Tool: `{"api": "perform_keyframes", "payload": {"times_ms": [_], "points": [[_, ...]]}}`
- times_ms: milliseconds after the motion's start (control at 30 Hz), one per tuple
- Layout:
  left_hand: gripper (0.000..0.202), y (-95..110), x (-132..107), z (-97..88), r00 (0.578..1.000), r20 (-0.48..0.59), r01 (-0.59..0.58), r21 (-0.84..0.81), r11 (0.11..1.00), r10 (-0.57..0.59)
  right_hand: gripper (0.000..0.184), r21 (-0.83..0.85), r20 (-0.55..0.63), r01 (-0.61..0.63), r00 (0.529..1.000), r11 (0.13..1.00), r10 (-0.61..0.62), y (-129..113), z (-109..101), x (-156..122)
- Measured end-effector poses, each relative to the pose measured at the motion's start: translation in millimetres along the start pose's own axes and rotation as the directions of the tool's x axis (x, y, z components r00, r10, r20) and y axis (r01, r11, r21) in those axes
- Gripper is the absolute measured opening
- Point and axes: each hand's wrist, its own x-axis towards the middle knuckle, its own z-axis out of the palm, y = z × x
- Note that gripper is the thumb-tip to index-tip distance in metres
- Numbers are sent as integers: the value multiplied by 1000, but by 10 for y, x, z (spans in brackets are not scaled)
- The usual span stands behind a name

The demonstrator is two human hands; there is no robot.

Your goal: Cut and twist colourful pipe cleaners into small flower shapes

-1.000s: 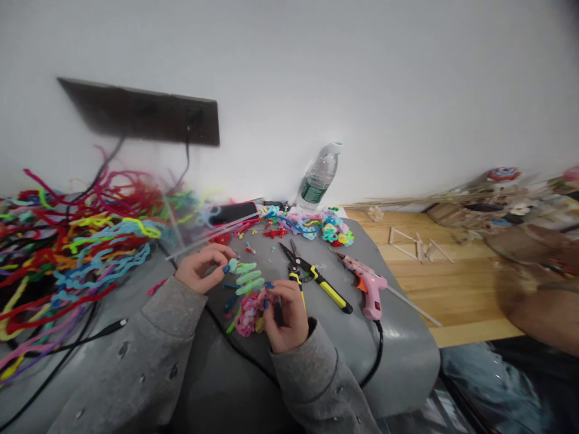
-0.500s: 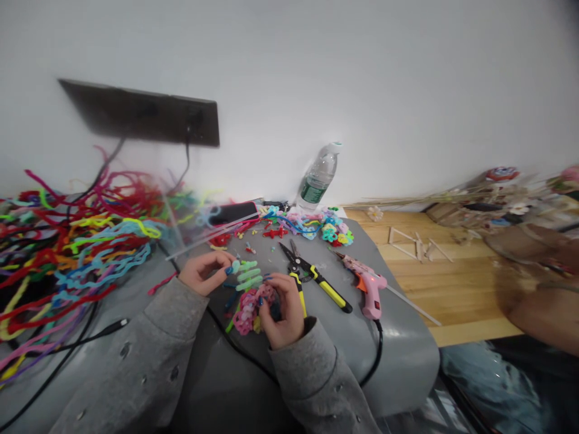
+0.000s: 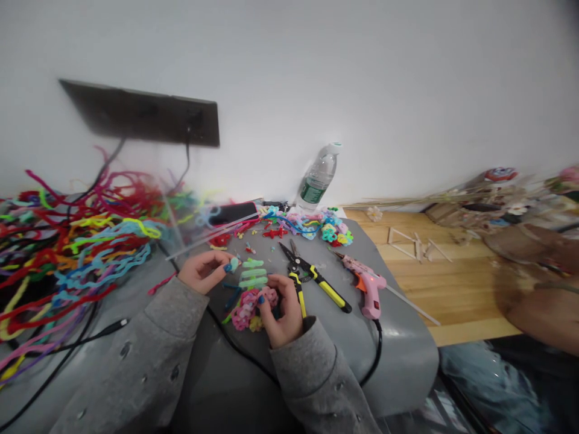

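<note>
My left hand (image 3: 202,271) pinches the end of a light green pipe cleaner (image 3: 251,273) that runs in coils to the right. My right hand (image 3: 283,309) is closed on a pink pipe-cleaner flower (image 3: 251,304), pressing it against the grey table (image 3: 398,349). The green coils lie between the two hands. Both sleeves are grey. Short blue and green stem pieces show under the flower.
Yellow-handled pliers (image 3: 312,277) and a pink glue gun (image 3: 366,286) lie just right of my hands. A heap of coloured pipe cleaners (image 3: 76,247) fills the left. Small finished flowers (image 3: 316,226), a water bottle (image 3: 318,176) and a black phone (image 3: 233,212) stand behind. Another person's arm (image 3: 538,301) shows at right.
The green coils have tightened and shifted slightly up. My right hand has slid a little left and down over the pink flower. My left hand has barely moved.
</note>
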Motion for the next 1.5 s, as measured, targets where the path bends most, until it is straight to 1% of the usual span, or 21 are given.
{"api": "perform_keyframes", "payload": {"times_ms": [67,167,267,400,500,600,700,800,833,900,1000,1033,1067,1100,1167,1233,1300,1367,1400,1467,1500], "points": [[26,-9,14,-13,999,12,-36,24,999,35,33,39,-21,-6,1000,999,7,14,-6,1],[22,-32,47,-60,993,75,-95,66,993,90,30,87,-62,-25,998,996,31,54,-10,3],[21,-45,60,-79,986,124,-120,93,988,109,30,127,-107,-25,994,992,38,119,-29,16],[25,-41,45,-43,988,102,-123,73,990,115,31,233,-40,16,999,972,-7,191,-71,43],[25,-30,34,-21,986,114,-130,69,989,122,32,294,-43,36,999,955,-25,193,-77,55],[25,-24,31,-20,983,135,-133,58,989,124,33,307,-44,20,999,951,-7,164,-67,57],[26,-33,28,-27,987,118,-116,32,993,111,33,287,4,-27,1000,957,27,130,-52,52],[27,-41,27,-34,989,137,-62,18,998,59,29,188,62,-75,996,979,64,107,-27,47],[26,-39,25,-33,987,156,-40,11,999,38,29,138,59,-68,996,988,60,103,-18,46],[24,-30,17,-23,987,163,-2,-21,1000,5,31,42,12,-5,1000,999,4,106,-4,48],[23,-7,-4,6,993,103,72,-163,984,-56,37,-38,-62,83,994,996,-85,136,-7,51],[24,2,-9,16,988,119,130,-251,959,-102,39,-46,-80,93,992,995,-96,150,-14,51],[24,12,-12,27,982,132,174,-370,913,-134,41,-47,-92,95,991,994,-99,165,-22,49],[25,26,-12,40,974,164,215,-481,850,-154,42,-44,-105,92,990,995,-96,177,-30,46],[25,69,-6,73,962,232,264,-658,705,-144,46,-45,-127,77,989,996,-82,188,-39,40],[29,138,2,125,949,285,309,-739,599,-139,48,-72,-118,72,990,995,-80,176,-33,40],[39,224,0,193,932,328,361,-781,510,-156,47,-127,-63,88,993,988,-97,147,-14,55],[48,310,-15,270,935,327,354,-837,418,-137,44,-194,11,103,995,976,-103,113,8,89],[49,350,-26,308,937,316,348,-860,372,-147,43,-226,36,105,994,968,-100,94,14,113],[49,417,-48,378,962,258,274,-920,279,-93,39,-268,43,102,995,958,-94,39,6,174],[47,444,-57,409,967,234,252,-937,241,-98,38,-274,33,100,995,957,-94,-7,-12,209]]}}
